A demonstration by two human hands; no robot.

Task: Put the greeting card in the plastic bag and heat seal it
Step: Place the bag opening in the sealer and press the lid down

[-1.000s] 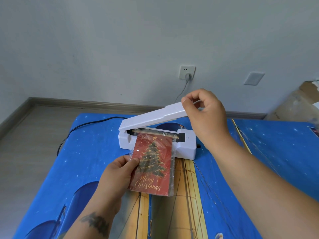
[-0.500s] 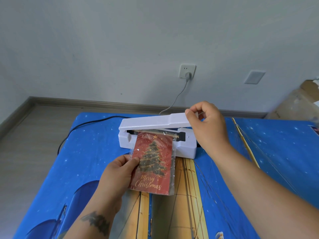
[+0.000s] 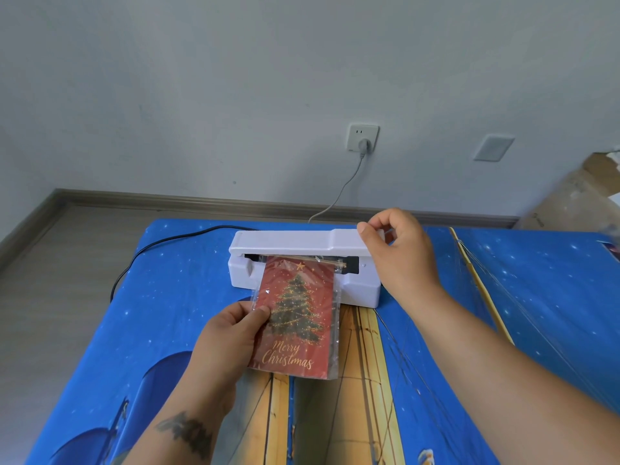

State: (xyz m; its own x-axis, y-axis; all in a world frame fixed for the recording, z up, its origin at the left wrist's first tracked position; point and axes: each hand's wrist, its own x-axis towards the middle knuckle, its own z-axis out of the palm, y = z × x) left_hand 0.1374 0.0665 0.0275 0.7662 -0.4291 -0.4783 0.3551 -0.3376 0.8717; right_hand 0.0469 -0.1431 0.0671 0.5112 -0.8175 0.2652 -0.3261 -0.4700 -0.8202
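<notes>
A red greeting card (image 3: 295, 317) with a Christmas tree and "Merry Christmas" sits inside a clear plastic bag (image 3: 336, 330). The bag's top edge lies between the jaws of a white heat sealer (image 3: 288, 241). My left hand (image 3: 231, 333) pinches the bag's left edge, thumb on the card's face. My right hand (image 3: 397, 250) grips the right end of the sealer's lid, which is lowered almost flat onto the bag. A narrow dark gap still shows under the lid.
The sealer stands on a table with a blue starry cloth (image 3: 167, 297). A black cable (image 3: 161, 246) curves off its left side; a grey cord (image 3: 342, 189) runs to a wall socket (image 3: 362, 138). A cardboard box (image 3: 577, 196) leans at the far right.
My right hand has pushed the sealer's lid down from a raised tilt to nearly flat over the bag's top edge. My left hand and the bagged card have stayed in place.
</notes>
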